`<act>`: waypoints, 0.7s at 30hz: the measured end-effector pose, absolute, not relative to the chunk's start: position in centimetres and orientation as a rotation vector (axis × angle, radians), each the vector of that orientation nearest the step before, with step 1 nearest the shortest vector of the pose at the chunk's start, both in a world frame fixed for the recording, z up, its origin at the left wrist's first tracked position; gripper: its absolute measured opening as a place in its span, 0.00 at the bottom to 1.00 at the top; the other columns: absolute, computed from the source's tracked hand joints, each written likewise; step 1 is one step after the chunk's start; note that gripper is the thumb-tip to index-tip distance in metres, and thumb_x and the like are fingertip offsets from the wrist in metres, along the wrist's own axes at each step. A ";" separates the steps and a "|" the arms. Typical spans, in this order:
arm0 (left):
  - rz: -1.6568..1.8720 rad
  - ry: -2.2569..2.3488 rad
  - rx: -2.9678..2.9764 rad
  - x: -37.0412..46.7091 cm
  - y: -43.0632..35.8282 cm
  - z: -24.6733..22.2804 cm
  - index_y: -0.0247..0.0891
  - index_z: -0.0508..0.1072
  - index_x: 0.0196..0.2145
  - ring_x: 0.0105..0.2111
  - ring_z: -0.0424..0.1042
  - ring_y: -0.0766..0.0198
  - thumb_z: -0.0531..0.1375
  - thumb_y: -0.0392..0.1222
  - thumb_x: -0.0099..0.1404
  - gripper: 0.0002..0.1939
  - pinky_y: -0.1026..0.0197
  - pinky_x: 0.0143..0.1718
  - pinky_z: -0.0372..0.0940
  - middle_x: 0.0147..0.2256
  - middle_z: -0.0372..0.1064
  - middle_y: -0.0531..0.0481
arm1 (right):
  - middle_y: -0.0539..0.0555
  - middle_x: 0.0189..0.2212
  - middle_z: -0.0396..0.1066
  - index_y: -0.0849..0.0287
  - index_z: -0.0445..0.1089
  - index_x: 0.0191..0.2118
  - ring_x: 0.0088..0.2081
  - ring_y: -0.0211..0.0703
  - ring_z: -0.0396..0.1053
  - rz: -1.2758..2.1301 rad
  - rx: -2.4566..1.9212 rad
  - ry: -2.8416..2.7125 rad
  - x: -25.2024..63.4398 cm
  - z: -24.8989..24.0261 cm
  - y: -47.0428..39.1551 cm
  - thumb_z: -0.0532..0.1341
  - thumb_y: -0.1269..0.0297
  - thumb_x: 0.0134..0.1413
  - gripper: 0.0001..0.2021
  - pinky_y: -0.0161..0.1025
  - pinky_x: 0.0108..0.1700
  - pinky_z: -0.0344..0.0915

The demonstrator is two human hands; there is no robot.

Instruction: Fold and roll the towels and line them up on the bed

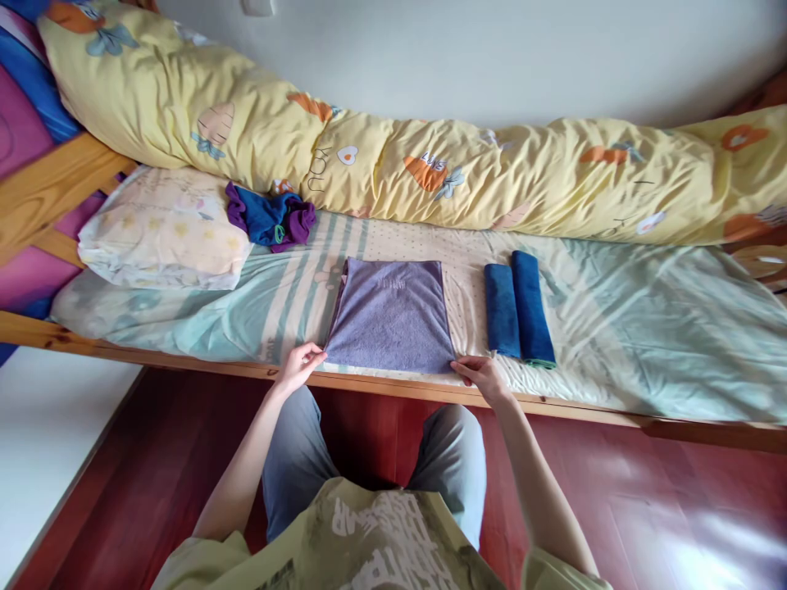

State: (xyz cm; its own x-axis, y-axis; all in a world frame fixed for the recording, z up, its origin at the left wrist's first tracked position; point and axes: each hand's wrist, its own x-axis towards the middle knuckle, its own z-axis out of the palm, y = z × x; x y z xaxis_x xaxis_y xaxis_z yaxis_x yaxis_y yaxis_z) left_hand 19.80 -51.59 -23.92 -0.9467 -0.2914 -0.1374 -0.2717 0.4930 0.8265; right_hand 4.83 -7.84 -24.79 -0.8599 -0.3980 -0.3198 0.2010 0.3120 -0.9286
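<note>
A purple-grey towel [393, 319] lies flat near the bed's front edge, with small pale lettering by its far side. My left hand [300, 363] pinches its near left corner between thumb and fingers. At the near right corner, my right hand [480, 375] grips the cloth the same way. To the right of the towel, two blue cloths lie side by side in rolled or folded bundles: a shorter one [502, 310] and a longer one [532, 307]. A crumpled blue and purple cloth [270, 217] rests farther back on the left.
A long yellow quilt [443, 172] with carrot prints is bunched along the wall. A pale pillow [166, 233] sits at the left end by the wooden bed rail [55, 192]. The bed's wooden front edge [387, 387] runs before my knees, above a dark red floor [615, 500].
</note>
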 end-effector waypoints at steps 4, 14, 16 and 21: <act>-1.390 -2.839 0.316 20.3 -52.2 -22.9 0.41 0.78 0.30 0.41 0.74 0.54 0.62 0.59 0.64 0.18 0.56 0.44 0.67 0.39 0.76 0.44 | 0.49 0.15 0.64 0.58 0.74 0.22 0.20 0.37 0.58 -1.451 -0.225 2.057 4.6 -24.5 -7.1 0.71 0.36 0.44 0.26 0.36 0.25 0.55; -1.221 -2.686 0.697 0.1 -53.8 -20.4 0.35 0.78 0.46 0.43 0.78 0.58 0.58 0.53 0.74 0.18 0.62 0.47 0.68 0.45 0.78 0.41 | 0.61 0.38 0.79 0.60 0.77 0.39 0.37 0.48 0.75 -1.681 0.057 2.686 -10.2 -24.8 -14.9 0.65 0.38 0.55 0.26 0.38 0.36 0.68; -1.016 -2.797 0.840 -4.5 -52.7 -20.9 0.34 0.78 0.45 0.47 0.77 0.55 0.59 0.53 0.74 0.19 0.60 0.49 0.68 0.46 0.78 0.39 | 0.64 0.39 0.78 0.62 0.76 0.37 0.43 0.53 0.75 -1.478 0.079 2.778 -13.5 -25.1 -18.6 0.61 0.44 0.61 0.22 0.41 0.44 0.70; -0.723 -2.841 0.971 -8.0 -51.7 -23.4 0.34 0.80 0.46 0.55 0.73 0.47 0.58 0.46 0.74 0.15 0.53 0.54 0.66 0.51 0.75 0.33 | 0.68 0.47 0.76 0.64 0.75 0.46 0.51 0.57 0.73 -1.089 0.256 2.907 -17.2 -27.2 -23.3 0.59 0.55 0.65 0.16 0.50 0.55 0.67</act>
State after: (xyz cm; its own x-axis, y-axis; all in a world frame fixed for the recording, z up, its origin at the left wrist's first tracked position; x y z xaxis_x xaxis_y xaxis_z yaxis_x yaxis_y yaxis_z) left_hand -8.04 -51.69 -23.40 -0.8009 -0.5907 -0.0984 -0.5659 0.6927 0.4471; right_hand -17.16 -23.32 -27.25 -0.9861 0.1440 -0.0828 0.1630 0.7419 -0.6504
